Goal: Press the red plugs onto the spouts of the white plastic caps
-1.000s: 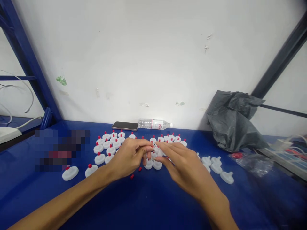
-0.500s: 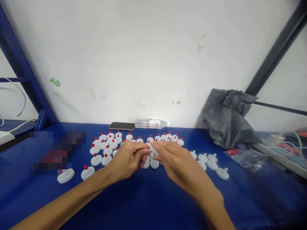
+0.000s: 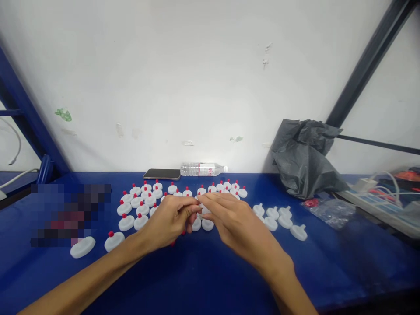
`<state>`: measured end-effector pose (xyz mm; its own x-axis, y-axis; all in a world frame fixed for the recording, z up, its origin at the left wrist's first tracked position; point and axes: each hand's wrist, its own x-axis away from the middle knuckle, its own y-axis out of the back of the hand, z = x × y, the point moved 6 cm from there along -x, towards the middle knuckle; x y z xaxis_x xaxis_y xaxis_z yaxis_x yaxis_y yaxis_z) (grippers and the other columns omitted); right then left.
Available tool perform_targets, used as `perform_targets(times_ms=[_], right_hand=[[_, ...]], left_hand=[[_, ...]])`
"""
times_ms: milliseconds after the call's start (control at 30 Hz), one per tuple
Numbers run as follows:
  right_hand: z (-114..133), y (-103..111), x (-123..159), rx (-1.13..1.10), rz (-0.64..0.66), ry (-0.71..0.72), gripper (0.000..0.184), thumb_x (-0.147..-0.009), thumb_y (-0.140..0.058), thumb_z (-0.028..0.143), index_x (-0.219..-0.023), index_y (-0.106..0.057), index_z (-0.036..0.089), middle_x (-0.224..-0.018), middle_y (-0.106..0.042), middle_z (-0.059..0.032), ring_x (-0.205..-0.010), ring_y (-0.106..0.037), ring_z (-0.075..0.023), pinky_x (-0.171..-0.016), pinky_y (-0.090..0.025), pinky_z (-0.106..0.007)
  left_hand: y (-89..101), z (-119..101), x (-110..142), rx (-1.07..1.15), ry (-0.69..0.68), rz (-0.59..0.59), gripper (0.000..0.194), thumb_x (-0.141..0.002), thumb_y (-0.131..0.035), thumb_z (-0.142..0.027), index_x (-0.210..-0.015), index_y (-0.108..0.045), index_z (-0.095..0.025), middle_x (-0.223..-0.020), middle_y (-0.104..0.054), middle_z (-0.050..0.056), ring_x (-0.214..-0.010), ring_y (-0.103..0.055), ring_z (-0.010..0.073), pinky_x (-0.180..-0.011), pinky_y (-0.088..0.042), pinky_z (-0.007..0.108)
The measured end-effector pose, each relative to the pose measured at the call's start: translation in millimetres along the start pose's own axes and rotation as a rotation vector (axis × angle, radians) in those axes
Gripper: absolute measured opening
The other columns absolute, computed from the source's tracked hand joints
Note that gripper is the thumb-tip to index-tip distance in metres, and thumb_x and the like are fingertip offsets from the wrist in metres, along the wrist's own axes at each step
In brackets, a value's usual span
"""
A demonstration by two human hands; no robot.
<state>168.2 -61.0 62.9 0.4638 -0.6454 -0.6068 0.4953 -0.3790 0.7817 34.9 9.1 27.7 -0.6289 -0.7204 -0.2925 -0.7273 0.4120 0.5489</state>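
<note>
My left hand point(image 3: 173, 218) is closed in a pinch. Whatever sits between its fingertips is hidden. Its fingers meet those of my right hand point(image 3: 234, 218), which is bent over a white plastic cap point(image 3: 205, 209) held between thumb and fingers, mostly covered. Around and behind both hands stand several round white caps with small red tips, such as one at the left point(image 3: 126, 222). To the right lie several white caps with bare spouts point(image 3: 299, 232). Another white cap point(image 3: 82, 247) lies at the far left.
A phone point(image 3: 162, 174) and a clear water bottle point(image 3: 203, 169) lie along the wall. At the right are a dark plastic bag point(image 3: 302, 157), a clear bag point(image 3: 334, 212) with red pieces, and a power strip point(image 3: 377, 208). Everything rests on a blue table point(image 3: 203, 280).
The view has shifted slightly, so most things appear a little further left. Both hands stay together in nearly the same pose at the same spot.
</note>
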Motion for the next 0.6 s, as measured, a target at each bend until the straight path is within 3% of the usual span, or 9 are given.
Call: perform_targets(times_ms=[100, 167, 233, 300, 367, 467, 600], right_hand=[[-6, 1, 0, -0.042, 0.010, -0.055, 0.042, -0.096, -0.057, 0.016, -0.137, -0.060, 0.021, -0.131, -0.071, -0.0099, -0.120, -0.068, -0.0230, -0.104, -0.057, -0.041], [-11, 9, -1, -0.050, 0.004, -0.115, 0.044, -0.097, -0.062, 0.031, -0.140, -0.058, 0.025, -0.131, -0.072, -0.0073, -0.118, -0.068, -0.0235, -0.103, -0.056, -0.043], [-18, 25, -1, -0.024, -0.050, -0.182, 0.040, -0.096, -0.062, 0.041, -0.134, -0.063, 0.028, -0.123, -0.075, -0.0037, -0.114, -0.069, -0.0244, -0.104, -0.054, -0.047], [-29, 46, 1, 0.036, -0.121, -0.256, 0.028, -0.097, -0.059, 0.043, -0.119, -0.071, 0.029, -0.112, -0.079, -0.0014, -0.108, -0.071, -0.0253, -0.105, -0.052, -0.049], [-46, 66, 8, 0.105, -0.156, -0.339, 0.024, -0.098, -0.056, 0.043, -0.107, -0.074, 0.029, -0.108, -0.079, -0.0004, -0.106, -0.071, -0.0252, -0.104, -0.051, -0.047], [-79, 89, 26, 0.192, -0.150, -0.487, 0.028, -0.097, -0.054, 0.047, -0.106, -0.074, 0.029, -0.104, -0.080, -0.0006, -0.098, -0.073, -0.0238, -0.091, -0.055, -0.039], [-120, 93, 56, 0.175, 0.071, -0.726, 0.032, -0.093, -0.054, 0.051, -0.105, -0.075, 0.030, -0.084, -0.080, 0.0004, -0.075, -0.074, -0.0206, -0.068, -0.054, -0.031]], left_hand=[[9.1, -7, -3, -0.121, -0.046, 0.002, 0.037, -0.101, -0.050, -0.033, -0.071, -0.064, -0.017, -0.064, -0.067, -0.001, -0.054, -0.059, 0.0094, -0.054, -0.044, 0.019], [23.9, -13, -4, -0.184, -0.076, -0.095, 0.031, -0.100, -0.054, -0.035, -0.082, -0.072, -0.017, -0.071, -0.071, 0.000, -0.057, -0.060, 0.0097, -0.056, -0.045, 0.020], [41.6, -17, -4, -0.261, -0.088, -0.207, 0.026, -0.099, -0.056, -0.037, -0.099, -0.076, -0.019, -0.081, -0.074, 0.001, -0.060, -0.061, 0.0104, -0.057, -0.045, 0.022], [55.5, -21, -3, -0.367, -0.112, -0.247, 0.026, -0.099, -0.057, -0.036, -0.108, -0.076, -0.022, -0.087, -0.075, 0.002, -0.064, -0.060, 0.0114, -0.060, -0.045, 0.023], [61.8, -23, -3, -0.496, -0.156, -0.189, 0.025, -0.099, -0.053, -0.028, -0.107, -0.077, -0.023, -0.089, -0.075, 0.002, -0.069, -0.061, 0.0126, -0.064, -0.045, 0.025], [63.0, -21, -1, -0.679, -0.183, -0.072, 0.029, -0.095, -0.048, -0.016, -0.101, -0.076, -0.022, -0.091, -0.074, 0.003, -0.075, -0.062, 0.0151, -0.069, -0.044, 0.028], [55.9, -10, 2, -0.871, -0.121, 0.033, 0.027, -0.092, -0.046, -0.016, -0.093, -0.072, -0.022, -0.089, -0.073, 0.003, -0.075, -0.064, 0.0185, -0.065, -0.037, 0.031]])
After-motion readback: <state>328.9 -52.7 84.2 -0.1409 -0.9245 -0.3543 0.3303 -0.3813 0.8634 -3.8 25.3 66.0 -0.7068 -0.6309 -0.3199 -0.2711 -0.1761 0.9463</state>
